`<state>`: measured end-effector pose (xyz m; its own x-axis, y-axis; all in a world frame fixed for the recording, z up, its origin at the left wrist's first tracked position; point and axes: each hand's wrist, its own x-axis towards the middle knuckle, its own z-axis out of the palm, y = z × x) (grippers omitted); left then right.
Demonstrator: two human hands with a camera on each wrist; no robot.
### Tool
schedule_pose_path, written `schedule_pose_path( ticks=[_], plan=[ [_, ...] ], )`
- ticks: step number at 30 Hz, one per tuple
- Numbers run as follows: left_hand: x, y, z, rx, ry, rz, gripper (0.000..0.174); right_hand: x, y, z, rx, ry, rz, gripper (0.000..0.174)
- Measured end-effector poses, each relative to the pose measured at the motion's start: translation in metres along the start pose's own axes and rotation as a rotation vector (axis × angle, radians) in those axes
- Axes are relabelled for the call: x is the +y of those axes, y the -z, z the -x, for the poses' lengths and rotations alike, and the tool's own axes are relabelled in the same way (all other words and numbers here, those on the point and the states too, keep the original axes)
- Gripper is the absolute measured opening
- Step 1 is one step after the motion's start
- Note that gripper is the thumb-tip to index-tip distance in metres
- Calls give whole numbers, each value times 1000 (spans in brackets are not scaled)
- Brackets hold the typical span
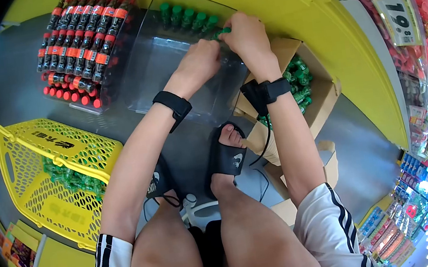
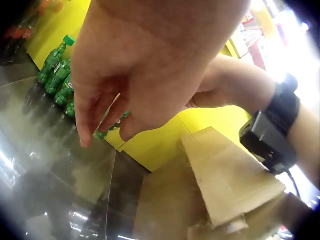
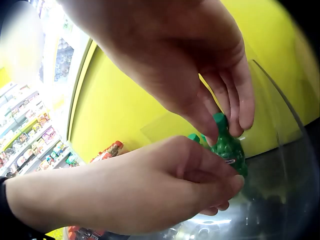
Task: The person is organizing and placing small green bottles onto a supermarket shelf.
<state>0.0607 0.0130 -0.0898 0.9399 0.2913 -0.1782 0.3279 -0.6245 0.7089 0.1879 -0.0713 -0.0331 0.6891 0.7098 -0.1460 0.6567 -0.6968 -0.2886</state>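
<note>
A clear bin (image 1: pixel 162 70) holds a row of green-capped bottles (image 1: pixel 188 17) along its back wall. At the row's right end, my right hand (image 1: pixel 246 34) pinches a small green bottle (image 3: pixel 230 153) near its cap, from above. My left hand (image 1: pixel 198 62) is close beside it, fingers pointing down at the bottle's lower part. In the right wrist view, the left hand (image 3: pixel 165 182) partly covers the bottle's base; whether it touches is unclear. In the left wrist view, green bottles (image 2: pixel 57 75) stand behind the left hand (image 2: pixel 135 65).
Red-capped dark bottles (image 1: pixel 73 49) are stacked to the bin's left. A yellow basket (image 1: pixel 61 207) with green bottles stands at lower left. On the right is an open cardboard box (image 1: pixel 328 98) holding green bottles, against a yellow panel (image 1: pixel 344 57). My feet are just below the bin.
</note>
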Motion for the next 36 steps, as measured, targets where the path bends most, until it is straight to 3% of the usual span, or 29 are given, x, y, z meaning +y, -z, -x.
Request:
schedule_pose_path(
  ticks=[5,12,15,17,25,27,36],
  plan=[
    [-9,-8,-8,-61,-15,-71,32,0,-7,-8,64,-21,4,29],
    [-12,-13,-8,-50,-33,-59,36,7,-16,-13,100,21,-8,20],
    [-12,-12,-15,-102,-14,-65,34,6,-23,-19,76,-78,44,32],
    [-16,-18,-17,-117,-30,-73,50,8,-26,-21,72,-65,38,32],
    [-13,-20,-20,-115,2,-65,56,-3,-9,-14,65,-108,58,31],
    [-14,-19,-20,-117,10,-58,57,-4,-2,-8,132,-17,-9,21],
    [-19,-19,-24,-157,7,9,67,-3,4,-1,52,-22,9,27]
  ],
)
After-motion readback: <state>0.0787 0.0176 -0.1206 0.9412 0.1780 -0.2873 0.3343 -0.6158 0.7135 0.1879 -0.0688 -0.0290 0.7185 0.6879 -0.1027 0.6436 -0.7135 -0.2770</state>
